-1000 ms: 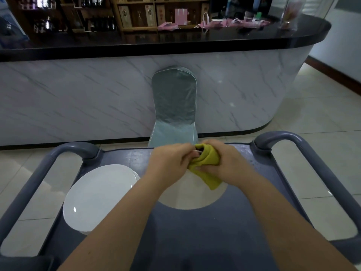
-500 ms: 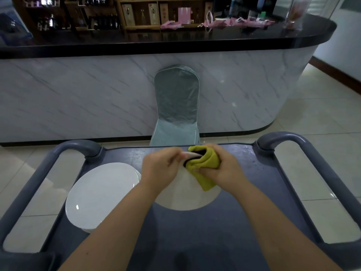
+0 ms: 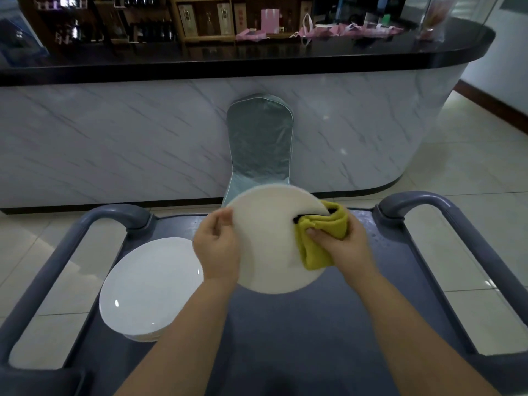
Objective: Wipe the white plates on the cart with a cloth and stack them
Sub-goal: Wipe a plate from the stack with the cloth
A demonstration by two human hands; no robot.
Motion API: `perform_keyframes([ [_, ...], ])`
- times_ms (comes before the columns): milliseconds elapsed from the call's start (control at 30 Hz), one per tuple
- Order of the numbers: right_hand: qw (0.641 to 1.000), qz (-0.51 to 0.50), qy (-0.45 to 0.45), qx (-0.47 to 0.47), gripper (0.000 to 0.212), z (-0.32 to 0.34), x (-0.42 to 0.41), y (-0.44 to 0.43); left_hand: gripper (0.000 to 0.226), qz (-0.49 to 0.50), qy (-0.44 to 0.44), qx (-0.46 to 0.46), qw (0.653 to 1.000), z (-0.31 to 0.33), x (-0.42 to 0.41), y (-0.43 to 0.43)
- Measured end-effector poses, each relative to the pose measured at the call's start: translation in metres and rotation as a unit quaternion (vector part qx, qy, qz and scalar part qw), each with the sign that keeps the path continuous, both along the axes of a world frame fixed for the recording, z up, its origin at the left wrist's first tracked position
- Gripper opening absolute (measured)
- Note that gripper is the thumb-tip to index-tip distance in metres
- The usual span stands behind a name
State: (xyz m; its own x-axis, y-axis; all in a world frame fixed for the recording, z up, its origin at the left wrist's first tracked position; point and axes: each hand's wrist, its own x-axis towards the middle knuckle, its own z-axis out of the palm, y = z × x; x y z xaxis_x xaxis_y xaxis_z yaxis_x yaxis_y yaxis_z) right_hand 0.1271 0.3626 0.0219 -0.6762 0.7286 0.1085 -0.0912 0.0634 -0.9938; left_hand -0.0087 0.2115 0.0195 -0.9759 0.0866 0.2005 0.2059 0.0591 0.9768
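A white plate [image 3: 268,244] is tilted up above the grey cart [image 3: 300,338], its face turned toward me. My left hand [image 3: 217,247] grips its left rim. My right hand [image 3: 340,241] pinches a folded yellow-green cloth [image 3: 320,238] over the plate's right rim, thumb on the near face. A stack of white plates [image 3: 148,287] lies flat on the cart at the left.
The cart has raised grey handles at the left [image 3: 57,258] and right [image 3: 457,241]. Just beyond it stand a covered chair [image 3: 260,144] and a marble-fronted counter [image 3: 114,138] with a black top. Tiled floor lies on both sides.
The plate has been lifted from lying flat on the cart and tilted upright. The cloth went from the far rim round to the right rim.
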Motion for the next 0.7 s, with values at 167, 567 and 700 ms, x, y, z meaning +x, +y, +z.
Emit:
perform_keyframes([
  [167, 0.981, -0.129, 0.024, -0.14, 0.049, -0.032, 0.009, -0.025, 0.027, 0.011, -0.184, 0.001, 0.983, -0.026, 0.034, -0.001],
  [567, 0.981, 0.072, -0.055, 0.172, 0.05, 0.049, 0.001, 0.007, 0.028, -0.237, 0.178, -0.172, 0.94, 0.042, -0.018, 0.006],
  [700, 0.999, -0.024, 0.008, 0.022, 0.044, 0.027, 0.007, -0.002, 0.039, -0.101, 0.003, -0.055, 0.993, 0.029, -0.001, 0.004],
])
